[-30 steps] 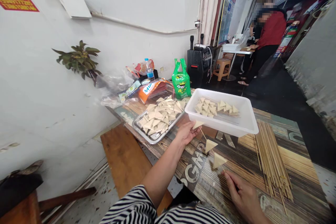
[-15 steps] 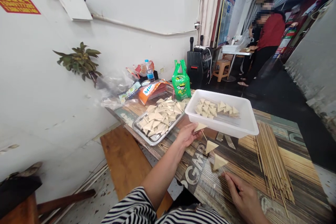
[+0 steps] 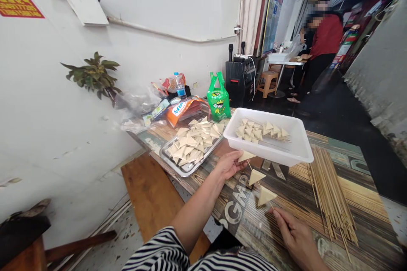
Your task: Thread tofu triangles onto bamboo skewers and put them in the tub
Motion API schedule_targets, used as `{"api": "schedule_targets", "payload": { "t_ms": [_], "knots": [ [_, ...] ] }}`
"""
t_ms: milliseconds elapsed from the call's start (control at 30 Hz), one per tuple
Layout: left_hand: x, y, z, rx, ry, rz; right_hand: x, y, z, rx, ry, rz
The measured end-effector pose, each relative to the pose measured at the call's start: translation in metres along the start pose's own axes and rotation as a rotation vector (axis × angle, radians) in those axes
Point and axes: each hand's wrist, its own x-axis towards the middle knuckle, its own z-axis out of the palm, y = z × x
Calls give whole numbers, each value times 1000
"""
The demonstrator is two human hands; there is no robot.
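Observation:
My left hand (image 3: 229, 164) pinches a pale triangular piece (image 3: 245, 156) that looks like tofu, at the far end of a thin wooden skewer. Two more such triangles, a middle one (image 3: 256, 177) and a nearer one (image 3: 266, 195), sit spaced along the same stick. The skewer (image 3: 271, 206) has its near end between the thumb and fingers of my right hand (image 3: 295, 230). To the left, a metal tray (image 3: 186, 173) bears a heap of loose triangles (image 3: 194, 140). Just beyond my hands, a white plastic tub (image 3: 270, 149) holds several filled skewers (image 3: 251, 130).
A bundle of bare skewers (image 3: 332, 194) lies on the right of the wood-patterned table (image 3: 365, 182). Behind the tray stand a green bag (image 3: 219, 103), an orange packet (image 3: 182, 112) and a water bottle (image 3: 179, 87). Two people (image 3: 327, 38) stand at a farther table.
My left hand and the triangle in its fingers have shifted slightly right, toward the middle triangle. The right hand keeps its hold on the skewer. The view has turned a little.

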Motion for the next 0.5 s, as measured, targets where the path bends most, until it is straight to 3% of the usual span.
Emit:
{"api": "schedule_targets", "payload": {
  "t_ms": [500],
  "knots": [
    [-5, -2, 3, 40, -77, -2, 1, 1, 0, 25, -17, 36]
  ]
}}
